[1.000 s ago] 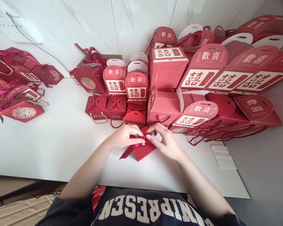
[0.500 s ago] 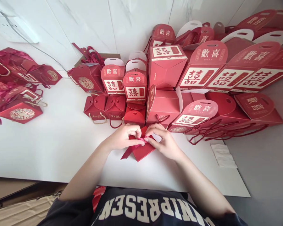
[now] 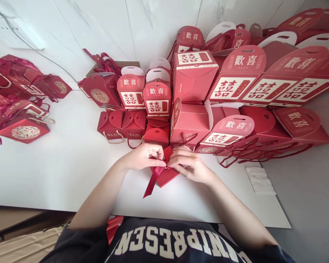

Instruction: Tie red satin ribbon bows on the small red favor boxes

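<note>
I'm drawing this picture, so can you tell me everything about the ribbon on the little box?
The ribbon is deep pinkish red, flat, and looks shiny like satin. The left hand pinches it over the red box. One loose tail slants down past the box, over the white table. The right hand is close by; the rest is hidden.

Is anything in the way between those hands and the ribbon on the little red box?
Nothing visible is: the left hand pinches the ribbon directly, and the right hand works close against it, over the red box.
</note>
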The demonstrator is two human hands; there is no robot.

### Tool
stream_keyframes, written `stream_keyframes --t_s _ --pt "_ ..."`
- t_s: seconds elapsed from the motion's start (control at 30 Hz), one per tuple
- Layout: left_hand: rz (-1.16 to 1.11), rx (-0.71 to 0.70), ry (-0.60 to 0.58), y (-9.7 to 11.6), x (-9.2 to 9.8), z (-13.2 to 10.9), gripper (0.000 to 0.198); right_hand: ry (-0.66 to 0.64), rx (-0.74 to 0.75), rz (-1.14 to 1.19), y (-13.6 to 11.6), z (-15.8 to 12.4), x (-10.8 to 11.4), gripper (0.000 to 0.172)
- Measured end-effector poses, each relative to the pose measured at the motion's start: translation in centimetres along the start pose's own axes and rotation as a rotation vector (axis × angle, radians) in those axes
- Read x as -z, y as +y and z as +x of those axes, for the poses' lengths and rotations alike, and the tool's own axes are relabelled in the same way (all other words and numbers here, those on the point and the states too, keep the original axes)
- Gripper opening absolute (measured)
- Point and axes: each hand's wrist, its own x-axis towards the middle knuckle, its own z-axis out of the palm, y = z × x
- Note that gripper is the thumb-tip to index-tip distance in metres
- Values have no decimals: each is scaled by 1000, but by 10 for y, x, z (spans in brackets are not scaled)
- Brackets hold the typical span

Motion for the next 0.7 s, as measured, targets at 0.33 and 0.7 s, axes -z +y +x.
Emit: stream_keyframes --t_s 0.33,0.7 --pt "182 -67 186 6 -17 -6 27 -76 28 -133 -8 3 7 13" --pt "933 -267 604 -1 -60 -21 13 28 -136 17 -9 2 -5 10"
